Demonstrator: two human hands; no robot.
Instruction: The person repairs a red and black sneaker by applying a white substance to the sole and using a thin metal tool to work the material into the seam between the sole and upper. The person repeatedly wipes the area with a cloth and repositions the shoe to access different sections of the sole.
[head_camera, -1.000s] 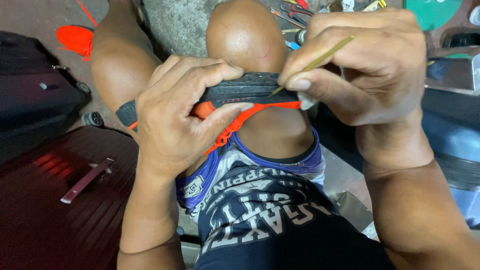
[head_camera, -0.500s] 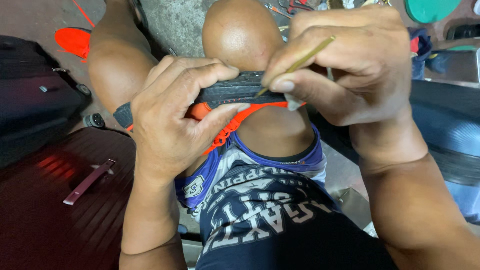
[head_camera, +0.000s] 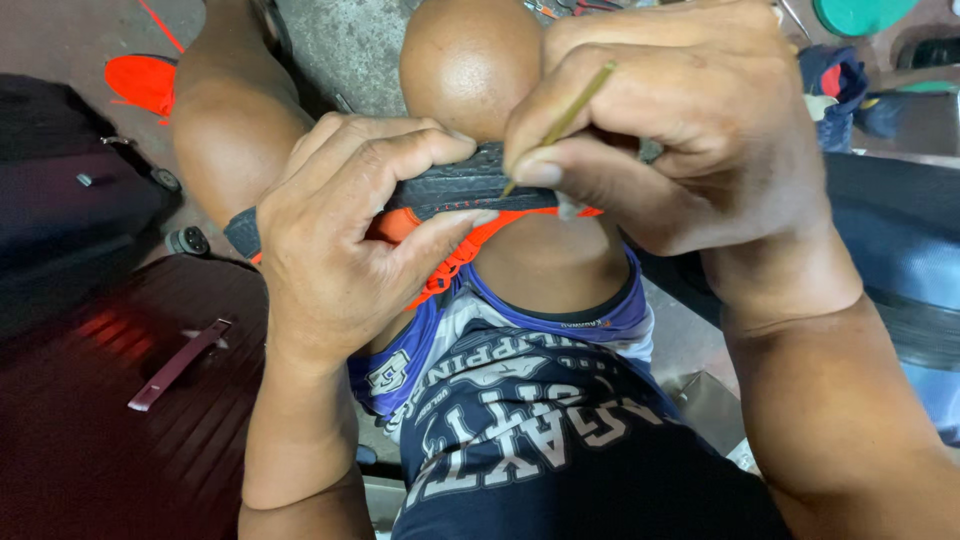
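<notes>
Left hand (head_camera: 335, 245) grips black strip (head_camera: 470, 180); right hand (head_camera: 690, 130) pinches thin stick (head_camera: 565, 115); knee (head_camera: 470, 60) behind.

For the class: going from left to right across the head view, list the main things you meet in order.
Dark red suitcase → left hand gripping the black strap → thin yellowish tool → right hand → green round lid.
</notes>
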